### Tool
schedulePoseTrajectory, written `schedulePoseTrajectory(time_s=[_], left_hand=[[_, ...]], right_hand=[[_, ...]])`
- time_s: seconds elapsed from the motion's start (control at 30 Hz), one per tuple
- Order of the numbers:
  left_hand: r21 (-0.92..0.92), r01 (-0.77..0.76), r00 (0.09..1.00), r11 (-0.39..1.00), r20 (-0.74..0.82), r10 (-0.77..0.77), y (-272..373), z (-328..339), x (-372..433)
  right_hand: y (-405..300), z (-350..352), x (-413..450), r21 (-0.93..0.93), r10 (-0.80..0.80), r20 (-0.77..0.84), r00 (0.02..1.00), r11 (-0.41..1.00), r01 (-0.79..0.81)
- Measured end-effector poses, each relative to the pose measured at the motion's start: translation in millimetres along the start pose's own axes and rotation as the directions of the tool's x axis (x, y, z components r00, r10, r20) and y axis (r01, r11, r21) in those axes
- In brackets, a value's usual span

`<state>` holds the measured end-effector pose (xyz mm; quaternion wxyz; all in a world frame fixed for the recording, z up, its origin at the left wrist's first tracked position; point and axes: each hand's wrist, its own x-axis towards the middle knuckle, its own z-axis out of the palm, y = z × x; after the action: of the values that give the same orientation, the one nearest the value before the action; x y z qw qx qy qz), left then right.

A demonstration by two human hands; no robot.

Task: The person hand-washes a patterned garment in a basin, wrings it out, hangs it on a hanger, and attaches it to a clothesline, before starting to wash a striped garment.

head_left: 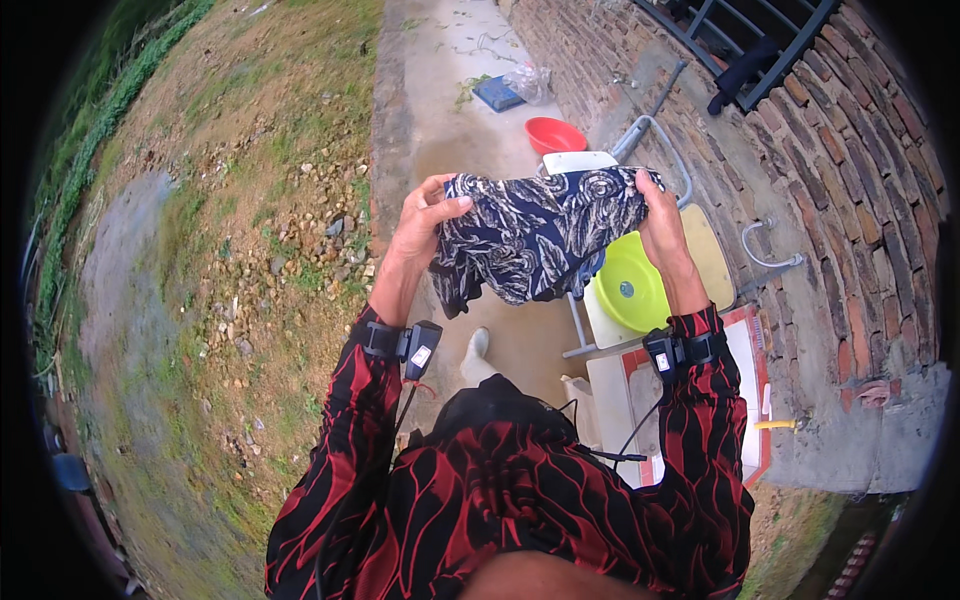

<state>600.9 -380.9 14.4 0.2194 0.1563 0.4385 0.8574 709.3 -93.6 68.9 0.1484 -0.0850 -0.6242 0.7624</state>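
Note:
Stretched between my two hands is a dark navy garment (540, 232) with a pale leaf and swirl pattern. My left hand (426, 214) pinches its upper left corner, thumb on top. At the upper right corner, my right hand (661, 217) grips the edge with the thumb showing. The cloth's top edge runs nearly straight, while the lower part hangs bunched in folds. Beneath my right hand, a lime-green basin (630, 285) rests on a white chair seat (600, 326). The garment covers part of the chair.
A red basin (555, 135) sits beyond the chair, near a blue flat object (498, 94) and a plastic bag (529, 81). Along the right runs a brick wall (810, 187). A tiled sink (750, 390) with a yellow tap (774, 424) is by my right arm. Stony ground (247, 300) lies left.

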Motion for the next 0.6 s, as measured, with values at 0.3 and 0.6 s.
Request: schedulePoseTrajectory(time_s=[0.3, 0.6], left_hand=[[0.977, -0.211, 0.742, -0.032, 0.181, 0.646, -6.2, -82.6, 179.2], [0.788, -0.147, 0.986, 0.599, 0.069, 0.15, -38.2, -60.6, 286.2]], right_hand=[[20.1, 35.8, 192.2, 0.465, 0.339, -0.005, 0.941, 0.834, -0.298], [42.5, 100.7, 384.8, 0.597, 0.365, -0.093, 0.926, 0.765, -0.241]])
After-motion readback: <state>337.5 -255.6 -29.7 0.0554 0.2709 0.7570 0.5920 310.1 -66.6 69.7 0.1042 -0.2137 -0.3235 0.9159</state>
